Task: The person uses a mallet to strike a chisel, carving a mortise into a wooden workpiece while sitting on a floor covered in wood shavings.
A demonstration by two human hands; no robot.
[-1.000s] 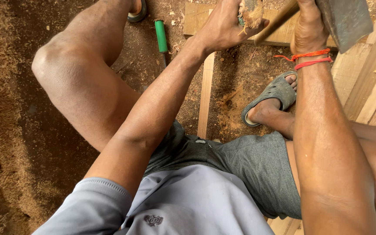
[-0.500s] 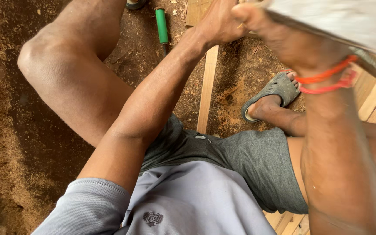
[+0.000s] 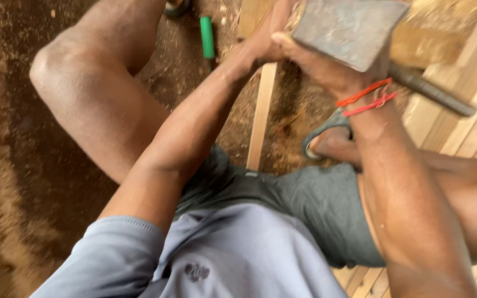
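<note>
My right hand (image 3: 327, 69), with red thread bands at the wrist, grips a heavy hammer close to its head. The grey block head (image 3: 349, 27) is raised near the camera, and its dark metal handle (image 3: 432, 91) sticks out to the right. My left hand (image 3: 260, 47) is curled at the top end of a thin wooden strip (image 3: 261, 118) lying on the ground between my legs. It seems closed around a frayed wooden-handled tool (image 3: 298, 12), mostly hidden behind the hammer head. The two hands are nearly touching.
I sit on sawdust-covered ground (image 3: 6, 165) with my left knee (image 3: 56, 66) raised. A green-handled tool (image 3: 207, 37) lies at the top. My right foot in a grey sandal (image 3: 327, 132) rests beside the strip. Pale wooden planks (image 3: 470, 127) are stacked on the right.
The hammer swung up close to the camera, then came back down and left, so its head now hangs over my left hand. The left hand has stayed at the top of the strip.
</note>
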